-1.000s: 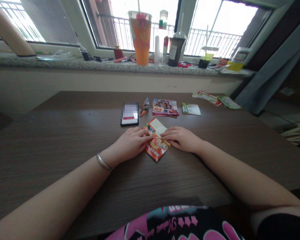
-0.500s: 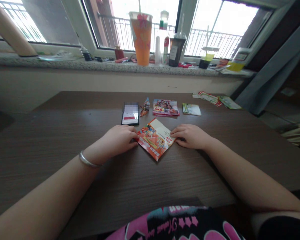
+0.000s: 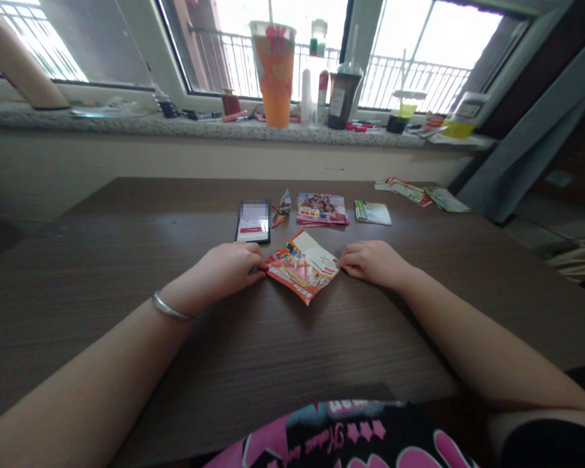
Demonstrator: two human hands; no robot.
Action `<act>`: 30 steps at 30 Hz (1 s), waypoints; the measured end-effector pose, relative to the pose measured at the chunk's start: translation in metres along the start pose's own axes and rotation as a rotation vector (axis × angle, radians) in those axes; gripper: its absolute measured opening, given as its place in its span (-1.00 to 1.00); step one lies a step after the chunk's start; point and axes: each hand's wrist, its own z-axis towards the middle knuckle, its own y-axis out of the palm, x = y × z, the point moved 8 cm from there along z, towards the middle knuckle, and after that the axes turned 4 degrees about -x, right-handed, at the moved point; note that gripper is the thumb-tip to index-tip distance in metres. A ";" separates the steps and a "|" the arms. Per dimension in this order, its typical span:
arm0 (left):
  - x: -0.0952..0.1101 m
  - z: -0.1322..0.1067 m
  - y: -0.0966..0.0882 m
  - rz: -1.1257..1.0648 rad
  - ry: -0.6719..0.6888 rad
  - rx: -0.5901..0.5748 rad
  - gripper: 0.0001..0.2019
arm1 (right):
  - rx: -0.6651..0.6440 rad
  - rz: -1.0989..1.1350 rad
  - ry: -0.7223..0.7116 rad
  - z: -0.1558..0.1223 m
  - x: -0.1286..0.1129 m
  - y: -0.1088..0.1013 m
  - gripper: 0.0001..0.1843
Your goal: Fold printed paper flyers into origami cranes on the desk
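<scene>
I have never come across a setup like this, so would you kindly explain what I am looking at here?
Of course. There is no machine, only a person's bare left hand and right hand. The view comes from a camera worn on that person's head, looking forward and down. Between the hands is a creased orange-and-white paper sheet, held at its left and right corners. Beyond it on the brown desk lie, from left to right, a phone, a small folded paper piece, a stack of colourful leaflets and a smaller green-and-white stack. Behind, cups and bottles stand on the windowsill.
</scene>
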 end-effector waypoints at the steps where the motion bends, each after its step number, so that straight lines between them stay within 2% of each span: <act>1: 0.000 0.000 -0.001 -0.010 -0.008 0.001 -0.79 | -0.021 -0.021 -0.002 0.000 0.000 0.001 -0.78; 3: -0.001 0.000 -0.001 -0.017 -0.020 -0.002 -0.79 | -0.062 -0.054 0.003 0.000 0.000 0.003 -0.76; 8: -0.001 0.001 -0.001 0.053 -0.019 0.022 -0.79 | -0.069 -0.065 0.012 0.000 0.001 0.001 -0.76; 15: 0.011 0.004 -0.005 0.181 0.089 0.116 -0.76 | -0.077 -0.132 -0.037 0.001 -0.005 0.000 -0.76; 21: 0.009 0.004 -0.006 0.189 0.077 0.125 -0.78 | -0.045 0.023 0.037 -0.001 0.005 0.000 -0.79; 27: 0.003 0.003 -0.004 0.135 0.018 0.094 -0.75 | -0.059 0.218 0.122 0.000 0.018 0.009 -0.86; 30: -0.004 0.004 -0.001 0.045 -0.098 0.085 -0.76 | -0.057 0.295 0.198 0.001 0.023 0.013 -0.90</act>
